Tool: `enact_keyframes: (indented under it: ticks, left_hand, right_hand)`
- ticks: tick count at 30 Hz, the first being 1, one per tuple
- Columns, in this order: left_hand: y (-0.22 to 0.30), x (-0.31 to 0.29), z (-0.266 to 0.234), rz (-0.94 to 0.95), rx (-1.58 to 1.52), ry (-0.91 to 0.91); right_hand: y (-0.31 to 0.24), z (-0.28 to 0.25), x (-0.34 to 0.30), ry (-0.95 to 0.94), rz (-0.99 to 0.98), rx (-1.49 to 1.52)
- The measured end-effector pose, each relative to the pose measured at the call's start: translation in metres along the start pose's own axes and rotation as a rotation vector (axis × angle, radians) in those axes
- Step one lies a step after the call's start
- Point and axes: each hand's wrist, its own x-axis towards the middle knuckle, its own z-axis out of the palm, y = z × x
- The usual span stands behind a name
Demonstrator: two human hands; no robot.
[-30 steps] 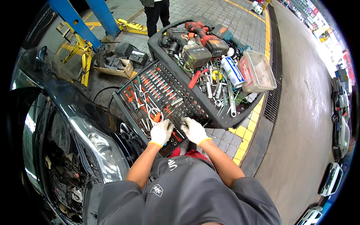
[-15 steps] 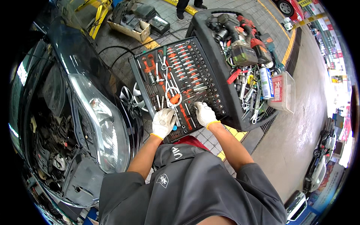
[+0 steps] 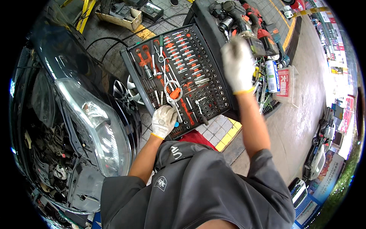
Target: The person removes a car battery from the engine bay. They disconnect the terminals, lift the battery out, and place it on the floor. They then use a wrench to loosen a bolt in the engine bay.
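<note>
My left hand [image 3: 164,120], in a white work glove with a yellow cuff, rests on the near left edge of a drawer-like tool tray [image 3: 131,61]. Its fingers are curled down beside a shiny metal bar; whatever they grip is hidden. Just beyond them lies a ring-shaped metal tool [image 3: 173,84] with an orange piece inside it. My right hand [image 3: 237,63], gloved alike, is raised over the tool cart's top [image 3: 207,21] and smeared by motion, so its fingers cannot be read. A dark-handled tool with a chrome head [image 3: 202,115] lies across the small sockets.
Rows of sockets [image 3: 196,66] fill the tray. Cordless power tools [image 3: 253,42], wrenches, a spray can [image 3: 272,76] and a clear plastic box [image 3: 289,86] crowd the cart top. On the left stands a dark car [image 3: 68,68] with its engine bay exposed. A box of parts [image 3: 120,18] sits beyond.
My right hand has left the tray's near right part and swung up and right over the cart top. The dark-handled tool now shows where it was. My left hand stays nearly in place.
</note>
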Motion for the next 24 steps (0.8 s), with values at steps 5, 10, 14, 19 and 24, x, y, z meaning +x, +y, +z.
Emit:
enact_keyframes:
  ticks: [5, 10, 14, 19, 24]
  left_hand:
    - [0.008, 0.000, -0.017, 0.111, 0.013, -0.175]
    - [0.021, -0.042, -0.011, 0.260, -0.117, -0.253]
    - [0.022, -0.043, -0.015, 0.102, -0.106, -0.332]
    - [0.023, -0.048, -0.010, 0.084, -0.057, -0.322]
    - [0.024, -0.050, -0.014, 0.079, -0.014, -0.384]
  right_hand:
    - [0.098, 0.000, 0.153, -0.095, 0.078, -0.460]
    - [0.148, 0.044, 0.201, -0.627, 0.166, -0.737]
    - [0.160, 0.065, 0.205, -0.627, 0.163, -0.751]
    - [0.119, 0.062, 0.203, -0.657, 0.153, -0.709]
    - [0.124, 0.069, 0.192, -0.521, 0.372, -0.722]
